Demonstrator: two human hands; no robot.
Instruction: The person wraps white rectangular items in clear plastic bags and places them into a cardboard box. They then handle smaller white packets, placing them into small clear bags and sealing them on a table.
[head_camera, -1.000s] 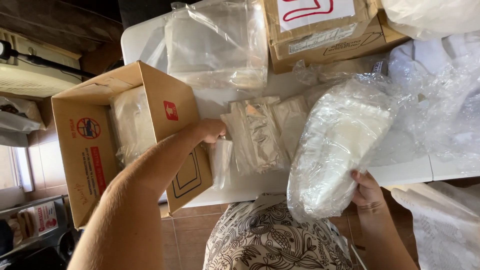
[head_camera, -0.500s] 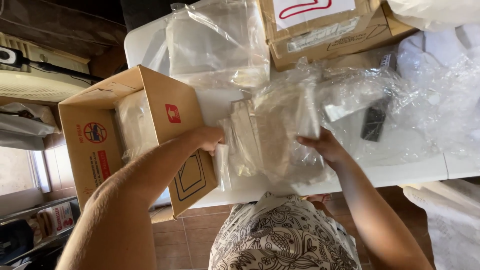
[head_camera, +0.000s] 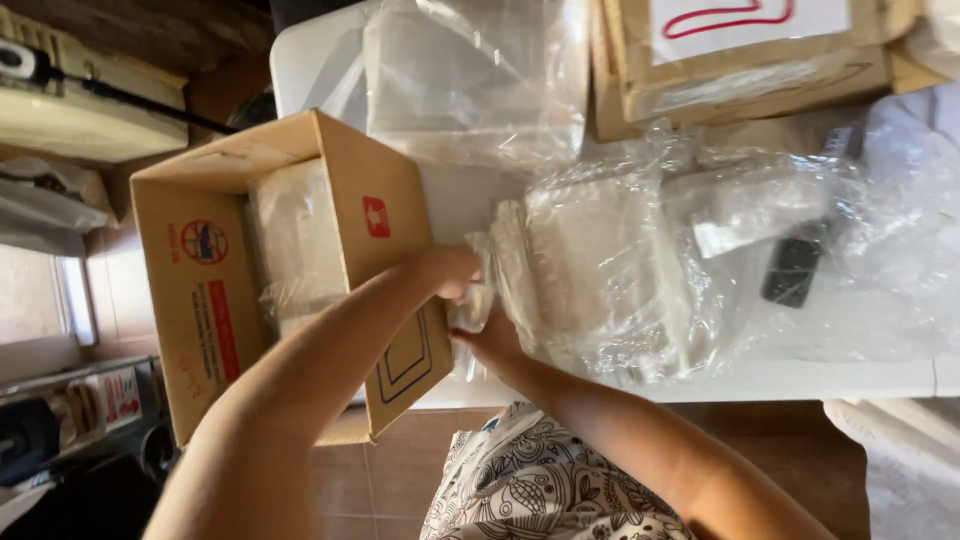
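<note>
Midway, by the look of it: left hand (head_camera: 448, 272) and right hand (head_camera: 492, 345) both gripping the plastic bag (head_camera: 590, 270) on the white table (head_camera: 860, 375) (contents pale, folded). Cardboard box (head_camera: 300, 270) alongside, already holding wrapped goods; more bags unpacked.

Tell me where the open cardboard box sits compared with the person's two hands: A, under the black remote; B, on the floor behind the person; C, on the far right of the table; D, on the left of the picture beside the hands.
D: the open cardboard box stands at the picture's left, right beside the left hand and right hand, which meet at the clear plastic bag.
</note>
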